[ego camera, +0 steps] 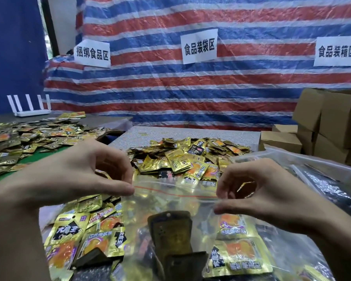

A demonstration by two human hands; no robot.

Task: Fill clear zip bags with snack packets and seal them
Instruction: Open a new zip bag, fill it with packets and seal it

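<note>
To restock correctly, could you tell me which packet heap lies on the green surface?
The left heap, beside the white router; the middle heap lies on a speckled tabletop.

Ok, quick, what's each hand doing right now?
Left hand: pinches the zip bag at its top left corner.
Right hand: pinches its top right corner.

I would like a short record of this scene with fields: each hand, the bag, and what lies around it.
left hand: pinches top left corner of the zip bag
right hand: pinches its top right corner
zip bag: clear, red strip near mouth, snack packets inside; sealed or not, cannot tell
behind bag: loose pile of gold packets on table
far right: cardboard boxes
far left: white router
</note>
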